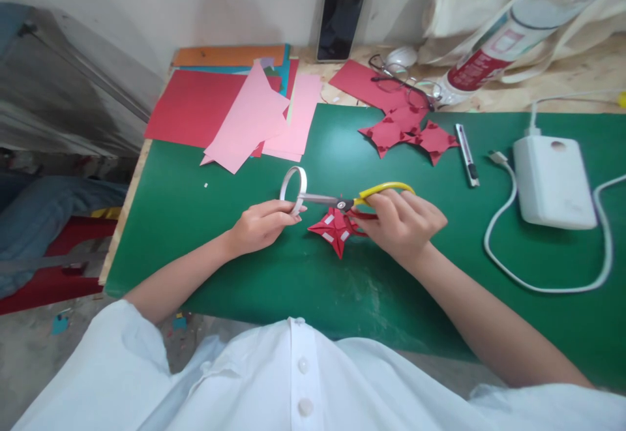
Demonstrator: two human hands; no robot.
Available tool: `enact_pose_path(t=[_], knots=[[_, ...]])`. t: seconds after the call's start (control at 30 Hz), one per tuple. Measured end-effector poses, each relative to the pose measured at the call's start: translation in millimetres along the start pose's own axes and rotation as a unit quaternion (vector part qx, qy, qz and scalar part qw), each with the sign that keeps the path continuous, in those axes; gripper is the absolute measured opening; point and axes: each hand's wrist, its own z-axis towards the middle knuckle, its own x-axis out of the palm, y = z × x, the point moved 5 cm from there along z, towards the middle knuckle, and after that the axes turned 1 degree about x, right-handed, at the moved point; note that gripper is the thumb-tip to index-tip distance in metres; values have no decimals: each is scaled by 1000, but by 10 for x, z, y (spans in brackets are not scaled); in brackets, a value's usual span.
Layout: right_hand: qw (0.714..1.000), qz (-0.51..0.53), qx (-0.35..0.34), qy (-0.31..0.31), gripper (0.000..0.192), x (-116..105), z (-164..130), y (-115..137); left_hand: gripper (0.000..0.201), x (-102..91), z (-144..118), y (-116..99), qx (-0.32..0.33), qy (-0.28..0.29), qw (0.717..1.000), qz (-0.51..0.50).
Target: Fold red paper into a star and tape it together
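Note:
My left hand point(264, 223) pinches the lower edge of a narrow white roll of tape point(302, 186), which stands upright in the fingers. In my right hand point(408, 222) is a pair of scissors point(345, 203) with one yellow and one red handle; their blades point left and their tips are at the tape roll. Below the blades, a folded red paper star point(335, 229) with several white tape strips lies on the green mat, partly hidden by the scissors. Whether the blades touch the tape I cannot make out.
Red and pink paper sheets point(244, 118) lie at the back left. Folded red paper stars point(433, 141), a box cutter point(467, 156) and eyeglasses point(405, 82) are at the back right. A white power bank point(555, 183) with a cable is at the right, near a bottle point(482, 62). A phone point(343, 10) leans on the wall.

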Motion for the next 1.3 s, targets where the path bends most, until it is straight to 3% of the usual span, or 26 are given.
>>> enact_pose_path(t=[0.1, 0.17, 0.23, 0.3, 0.37, 0.43, 0.57, 0.8, 0.87, 0.97, 1.1, 1.2, 1.3], knots=[[996, 26, 80, 10, 29, 98, -30, -168, 10, -95, -33, 116, 22, 5, 992, 126], [990, 55, 123, 51, 23, 208, -49, -259, 12, -175, -64, 241, 34, 24, 975, 219], [975, 102, 167, 109, 20, 330, -76, -327, 19, -269, -94, 420, -9, 45, 961, 273], [947, 173, 214, 168, 22, 446, -112, -366, 27, -343, -132, 619, -102, 77, 951, 282], [916, 238, 248, 207, 26, 528, -144, -378, 31, -378, -151, 709, -133, 88, 948, 275], [903, 264, 260, 218, 29, 566, -157, -383, 30, -374, -151, 737, -146, 94, 948, 266], [911, 246, 248, 221, 31, 597, -169, -395, 23, -329, -105, 679, -153, 77, 957, 235], [914, 245, 229, 226, 35, 673, -220, -402, 22, -206, 29, 292, -59, 27, 979, 192], [918, 239, 226, 223, 34, 667, -218, -386, 19, -146, 42, 206, -93, 20, 986, 136], [928, 235, 222, 186, 30, 559, -158, -318, 22, -34, 21, 128, -196, 6, 981, -7], [941, 293, 142, 94, 15, 240, 2, -59, 31, 144, -2, -7, -235, 59, 961, -132], [941, 324, 37, 88, 13, 56, 71, 205, 35, 219, -6, -79, -217, 116, 960, -133], [937, 339, 6, 87, 9, -14, 75, 342, 36, 239, -1, -116, -180, 135, 966, -127]])
